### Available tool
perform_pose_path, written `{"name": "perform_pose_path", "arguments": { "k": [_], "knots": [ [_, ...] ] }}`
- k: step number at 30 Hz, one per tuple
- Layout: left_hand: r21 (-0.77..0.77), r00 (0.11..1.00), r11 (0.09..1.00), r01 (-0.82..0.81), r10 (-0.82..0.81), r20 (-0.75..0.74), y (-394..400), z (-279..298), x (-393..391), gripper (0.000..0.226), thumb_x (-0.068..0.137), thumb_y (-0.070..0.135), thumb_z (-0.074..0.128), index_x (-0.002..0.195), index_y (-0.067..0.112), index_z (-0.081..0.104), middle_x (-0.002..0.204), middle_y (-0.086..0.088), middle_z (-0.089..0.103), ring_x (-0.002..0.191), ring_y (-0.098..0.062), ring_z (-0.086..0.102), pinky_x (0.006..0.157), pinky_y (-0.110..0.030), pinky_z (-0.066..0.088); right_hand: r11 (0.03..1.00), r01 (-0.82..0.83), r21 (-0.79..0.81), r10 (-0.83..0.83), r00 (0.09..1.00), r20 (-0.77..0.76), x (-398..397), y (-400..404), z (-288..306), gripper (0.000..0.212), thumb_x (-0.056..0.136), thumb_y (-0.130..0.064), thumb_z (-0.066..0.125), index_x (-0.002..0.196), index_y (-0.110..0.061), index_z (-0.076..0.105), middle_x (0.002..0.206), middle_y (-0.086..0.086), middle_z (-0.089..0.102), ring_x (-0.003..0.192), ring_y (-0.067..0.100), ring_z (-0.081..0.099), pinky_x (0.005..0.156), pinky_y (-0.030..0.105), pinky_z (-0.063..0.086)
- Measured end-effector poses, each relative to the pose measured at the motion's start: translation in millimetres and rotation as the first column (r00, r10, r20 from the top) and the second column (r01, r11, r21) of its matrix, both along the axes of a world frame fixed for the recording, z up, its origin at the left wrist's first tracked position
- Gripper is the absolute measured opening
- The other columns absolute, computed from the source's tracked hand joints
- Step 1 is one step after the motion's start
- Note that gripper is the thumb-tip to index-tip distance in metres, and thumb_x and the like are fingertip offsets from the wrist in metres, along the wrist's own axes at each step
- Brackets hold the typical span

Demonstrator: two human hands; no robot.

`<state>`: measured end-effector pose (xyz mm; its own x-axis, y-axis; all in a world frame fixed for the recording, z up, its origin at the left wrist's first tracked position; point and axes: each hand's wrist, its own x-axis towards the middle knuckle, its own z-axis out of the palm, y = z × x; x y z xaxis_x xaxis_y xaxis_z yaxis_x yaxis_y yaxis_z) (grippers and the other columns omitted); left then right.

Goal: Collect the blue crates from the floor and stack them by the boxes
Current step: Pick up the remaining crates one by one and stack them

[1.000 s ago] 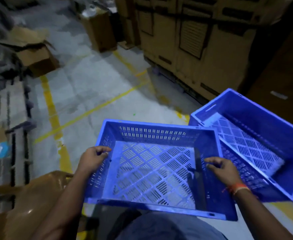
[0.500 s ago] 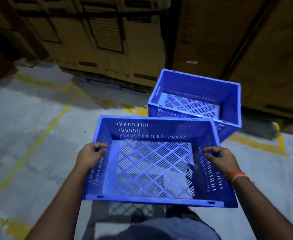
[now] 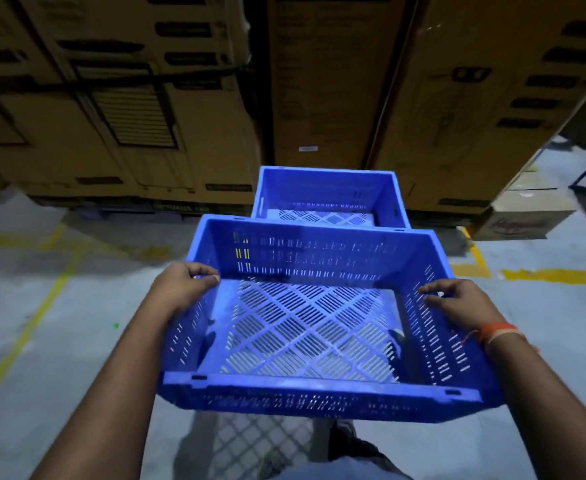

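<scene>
Left hand [image 3: 184, 287] and right hand [image 3: 457, 303]: each clasps a side rim of the carried blue crate [image 3: 305, 327], held between them. Second blue crate [image 3: 329, 195]: on floor [image 3: 42, 306], against cardboard boxes [image 3: 319, 81]; printing unreadable.

Stacked boxes [image 3: 326, 81] wall off everything behind the floor crate [image 3: 326, 188]

The held crate [image 3: 305, 317] hides the far crate's [image 3: 326, 192] near wall; the cardboard boxes [image 3: 319, 81] are cut off at the top edge.
</scene>
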<state>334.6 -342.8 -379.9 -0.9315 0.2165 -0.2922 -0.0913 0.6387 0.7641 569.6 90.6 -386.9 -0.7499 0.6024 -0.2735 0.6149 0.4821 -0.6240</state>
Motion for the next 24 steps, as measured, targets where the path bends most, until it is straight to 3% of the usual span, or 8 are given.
{"name": "perform_pose_path", "arguments": {
  "k": [3, 6, 11, 16, 19, 22, 24],
  "knots": [
    [0.038, 1.000, 0.999, 0.001, -0.001, 0.006, 23.5, 29.3, -24.0, 0.008, 0.086, 0.022, 0.075, 0.085, 0.014, 0.075, 0.043, 0.003, 0.052, 0.036, -0.014, 0.035, 0.045, -0.020, 0.034, 1.000, -0.017, 0.011, 0.017, 1.000, 0.003, -17.2, 20.1, 26.1, 0.009, 0.082, -0.016, 0.073, 0.087, -0.023, 0.076, 0.039, -0.009, 0.058, 0.033, 0.009, 0.048, 0.046, 0.022, 0.042],
    [0.015, 0.999, 0.999, 0.039, -0.039, -0.003, 47.8, 50.7, -49.7, 0.011, 0.085, 0.023, 0.075, 0.083, 0.012, 0.075, 0.037, 0.006, 0.046, 0.037, -0.016, 0.034, 0.044, -0.020, 0.035, 0.998, -0.032, 0.045, 0.031, 0.999, 0.018, -41.3, 43.1, 45.8, 0.008, 0.082, -0.022, 0.074, 0.089, -0.021, 0.076, 0.049, -0.006, 0.060, 0.038, 0.014, 0.051, 0.051, 0.023, 0.043],
    [-0.011, 0.996, 0.998, 0.060, -0.061, -0.062, 86.2, 58.5, -99.4, 0.010, 0.081, 0.025, 0.078, 0.082, 0.014, 0.078, 0.045, 0.001, 0.052, 0.046, -0.021, 0.041, 0.052, -0.032, 0.043, 0.995, -0.061, 0.079, 0.060, 0.998, 0.009, -87.4, 85.6, 62.1, 0.006, 0.081, -0.023, 0.074, 0.087, -0.023, 0.075, 0.069, 0.002, 0.070, 0.051, 0.021, 0.062, 0.056, 0.024, 0.049],
    [-0.045, 0.992, 0.998, 0.039, -0.044, -0.118, 123.5, 49.1, -149.5, 0.007, 0.082, 0.023, 0.076, 0.084, 0.017, 0.078, 0.056, -0.003, 0.063, 0.049, -0.023, 0.049, 0.055, -0.034, 0.047, 0.990, -0.092, 0.107, 0.092, 0.996, 0.002, -145.7, 132.4, 66.5, 0.008, 0.079, -0.025, 0.074, 0.087, -0.024, 0.076, 0.057, -0.015, 0.064, 0.044, 0.007, 0.057, 0.050, 0.018, 0.043],
    [-0.062, 0.987, 0.998, 0.006, -0.016, -0.161, 147.5, 42.9, -174.7, 0.004, 0.084, 0.020, 0.074, 0.086, 0.017, 0.076, 0.061, -0.003, 0.064, 0.049, -0.021, 0.051, 0.055, -0.030, 0.047, 0.989, -0.102, 0.112, 0.106, 0.994, -0.028, -184.7, 160.0, 65.9, 0.012, 0.078, -0.025, 0.075, 0.089, -0.021, 0.077, 0.058, -0.019, 0.061, 0.050, 0.001, 0.054, 0.056, 0.017, 0.042],
    [-0.084, 0.978, 0.996, 0.003, -0.021, -0.209, 167.9, 36.0, -196.1, 0.005, 0.085, 0.018, 0.073, 0.090, 0.019, 0.076, 0.064, -0.004, 0.063, 0.048, -0.021, 0.051, 0.055, -0.027, 0.048, 0.987, -0.113, 0.117, 0.117, 0.993, -0.031, -217.0, 178.9, 61.6, 0.014, 0.078, -0.024, 0.074, 0.091, -0.020, 0.076, 0.059, -0.014, 0.060, 0.053, 0.006, 0.055, 0.068, 0.024, 0.048],
    [-0.112, 0.970, 0.994, 0.008, -0.035, -0.241, 179.6, 31.8, -209.4, 0.008, 0.085, 0.019, 0.074, 0.092, 0.022, 0.076, 0.067, -0.003, 0.064, 0.049, -0.020, 0.054, 0.058, -0.028, 0.051, 0.988, -0.105, 0.113, 0.109, 0.993, -0.033, -233.5, 188.2, 56.7, 0.013, 0.078, -0.023, 0.072, 0.090, -0.020, 0.076, 0.056, -0.009, 0.060, 0.053, 0.012, 0.056, 0.067, 0.026, 0.050]
  ]
}}
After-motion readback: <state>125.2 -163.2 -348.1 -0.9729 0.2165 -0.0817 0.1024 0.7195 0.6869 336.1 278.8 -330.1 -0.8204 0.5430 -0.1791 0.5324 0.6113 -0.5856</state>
